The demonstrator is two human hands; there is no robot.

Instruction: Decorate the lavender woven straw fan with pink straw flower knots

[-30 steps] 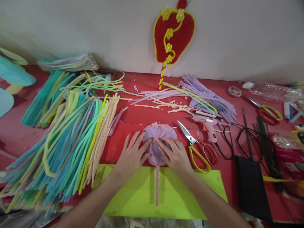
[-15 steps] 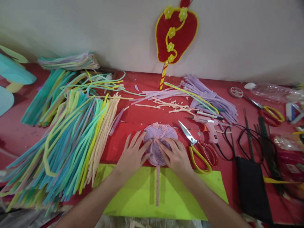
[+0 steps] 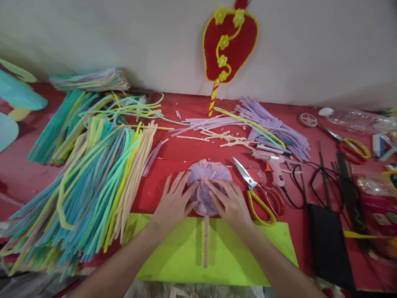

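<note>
A round purple fan [image 3: 208, 198] with small pink flowers along its top edge lies flat on the red table. Its pink wrapped handle [image 3: 205, 244] extends over a lime-green sheet [image 3: 173, 256]. My left hand [image 3: 176, 198] rests at the fan's left side, fingers spread, with the thumb and a fingertip on a pink strip that curves down the fan. On the right side lies my right hand [image 3: 231, 203], its fingers apart over the purple surface, fingertips close to the pink piece in the middle.
Bundles of coloured pipe cleaners [image 3: 89, 186] cover the left. Scissors [image 3: 254, 186], a pink glue gun [image 3: 274, 165] and a black box [image 3: 330, 244] lie to the right. Purple stems [image 3: 276, 128] are behind. A red fan [image 3: 229, 45] stands against the wall.
My right hand's fingertips have shifted slightly off the pink piece at the fan's centre. My left hand has hardly moved.
</note>
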